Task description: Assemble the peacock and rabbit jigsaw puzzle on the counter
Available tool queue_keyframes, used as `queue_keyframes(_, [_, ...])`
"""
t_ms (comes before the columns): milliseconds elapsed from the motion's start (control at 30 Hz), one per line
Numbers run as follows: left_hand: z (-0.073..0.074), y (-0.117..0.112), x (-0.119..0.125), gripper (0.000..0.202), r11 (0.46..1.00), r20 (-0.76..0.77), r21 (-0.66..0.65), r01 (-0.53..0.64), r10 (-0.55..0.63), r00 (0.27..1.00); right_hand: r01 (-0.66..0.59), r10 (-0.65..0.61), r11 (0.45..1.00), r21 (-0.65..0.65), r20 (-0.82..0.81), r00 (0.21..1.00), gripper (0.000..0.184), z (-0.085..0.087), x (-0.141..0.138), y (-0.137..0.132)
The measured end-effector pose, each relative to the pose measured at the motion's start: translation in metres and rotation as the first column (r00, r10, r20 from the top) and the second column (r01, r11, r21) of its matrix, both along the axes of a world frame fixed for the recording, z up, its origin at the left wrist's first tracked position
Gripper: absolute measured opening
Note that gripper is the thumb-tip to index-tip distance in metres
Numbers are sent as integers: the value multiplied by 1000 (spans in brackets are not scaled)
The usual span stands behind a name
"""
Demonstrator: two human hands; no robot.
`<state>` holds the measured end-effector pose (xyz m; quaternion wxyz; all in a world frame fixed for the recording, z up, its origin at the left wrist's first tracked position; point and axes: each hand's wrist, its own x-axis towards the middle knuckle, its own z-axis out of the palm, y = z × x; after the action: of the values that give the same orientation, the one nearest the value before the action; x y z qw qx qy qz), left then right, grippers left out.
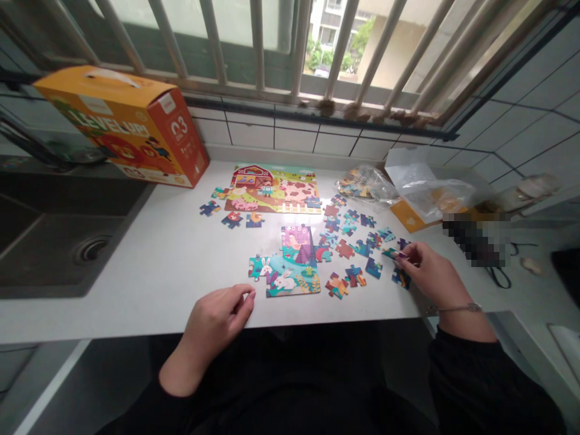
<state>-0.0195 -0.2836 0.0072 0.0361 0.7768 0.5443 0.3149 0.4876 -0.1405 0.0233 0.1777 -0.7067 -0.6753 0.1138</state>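
At seven o'clock from the part-built rabbit puzzle (294, 278) on the desk (172, 260), the left hand (222, 311) rests curled, seemingly empty; toward three, the right hand (415, 261) pinches a piece (390, 253). Piece-picking appears underway; placement likely calls for matching edges. A farm puzzle (274, 189) lies near twelve.

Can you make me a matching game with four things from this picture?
1. box
2. sink
3. left hand
4. right hand

A. near the rabbit puzzle's lower left corner
B. holding a puzzle piece
C. orange, with LEVEL UP! on it
D. dark, with a round drain

Right pairs: 1-C, 2-D, 3-A, 4-B
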Motion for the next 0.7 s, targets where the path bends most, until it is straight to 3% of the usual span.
queue_keyframes(67, [1,0,1,17,1000,-3,10,0,0,1000,22,-16,997,75,-76,997,58,6,-18,-8])
queue_keyframes(133, [2,-1,2,16,1000,0,15,-1,1,1000,-22,45,996,91,-256,966,60,10,-48,-17])
queue_keyframes(200, [3,-2,2,15,1000,9,20,5,-6,1000,-172,165,985,32,-496,852,55,11,-89,-27])
queue_keyframes(300, [3,-3,1,12,999,22,35,21,-21,1000,-424,239,901,-88,-715,657,45,11,-160,-43])
queue_keyframes(367, [2,-3,0,15,999,34,24,25,-26,999,-499,287,861,-95,-720,632,34,11,-204,-51])
queue_keyframes(500, [-1,0,-1,49,999,69,-16,42,-41,997,-586,326,796,-151,-708,626,24,6,-263,-59])
queue_keyframes(567, [-4,3,-2,53,998,75,-33,54,-52,996,-585,321,792,-173,-697,641,24,1,-278,-59])
queue_keyframes(700, [-8,5,-4,38,993,79,-78,86,-80,994,-588,409,798,-133,-597,690,15,-7,-287,-60])
